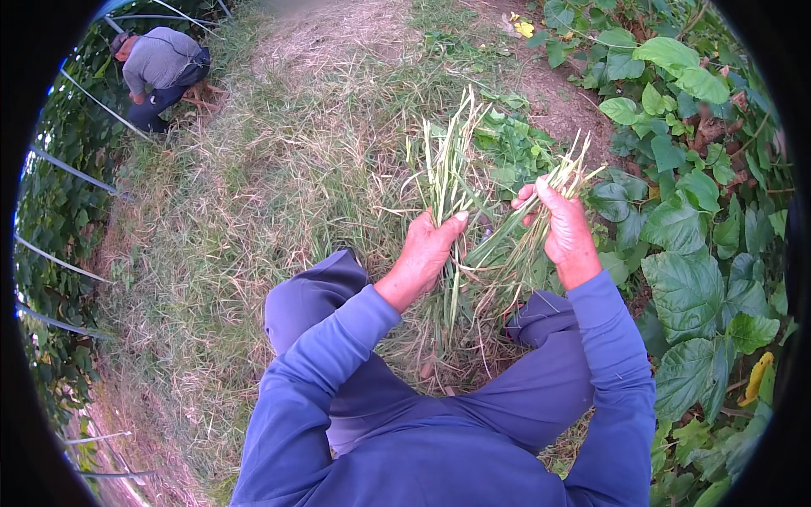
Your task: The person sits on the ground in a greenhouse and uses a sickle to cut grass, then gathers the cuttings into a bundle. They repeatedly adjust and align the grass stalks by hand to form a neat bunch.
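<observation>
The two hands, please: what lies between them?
In the head view, pale grass stalks fan across the gap between the left hand and right hand, each gripping a bunch.

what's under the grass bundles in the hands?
Under the grass stalks held by the left hand and right hand: cut grass on the ground and blue trouser knees. Soil beneath is hidden.

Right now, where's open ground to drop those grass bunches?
Open: the mown grass strip left of the left hand, running up toward the crouching person. Also the bare dirt patch above the right hand. Crowded: broad-leaved vines along the right, low weeds between the bunches, knees below.
</observation>
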A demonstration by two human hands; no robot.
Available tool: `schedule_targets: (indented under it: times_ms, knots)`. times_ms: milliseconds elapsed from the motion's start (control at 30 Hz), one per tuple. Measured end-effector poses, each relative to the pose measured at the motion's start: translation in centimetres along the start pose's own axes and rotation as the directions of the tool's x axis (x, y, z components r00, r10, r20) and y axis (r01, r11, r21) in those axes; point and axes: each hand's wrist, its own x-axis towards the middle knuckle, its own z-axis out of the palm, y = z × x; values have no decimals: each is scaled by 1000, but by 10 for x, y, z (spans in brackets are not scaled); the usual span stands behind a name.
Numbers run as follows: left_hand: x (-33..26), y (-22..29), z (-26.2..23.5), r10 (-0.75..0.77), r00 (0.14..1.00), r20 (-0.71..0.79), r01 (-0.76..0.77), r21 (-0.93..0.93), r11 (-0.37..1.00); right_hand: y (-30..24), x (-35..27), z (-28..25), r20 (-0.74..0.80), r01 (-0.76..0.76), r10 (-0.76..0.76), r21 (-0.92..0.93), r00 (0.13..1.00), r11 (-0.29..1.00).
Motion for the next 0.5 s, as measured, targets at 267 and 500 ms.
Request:
schedule_targets:
  times_ms: [267, 500]
  knots:
    - [6, -6, -4, -75, 994, -77, 70, -66, 995, -6, -3, 2, 90, -33, 15, 204, 996, 978]
    - [6, -4, -6, -151, 987, -55, 144, -115, 983, -6, -9, 10, 201, -92, 61, 152, 978, 984]
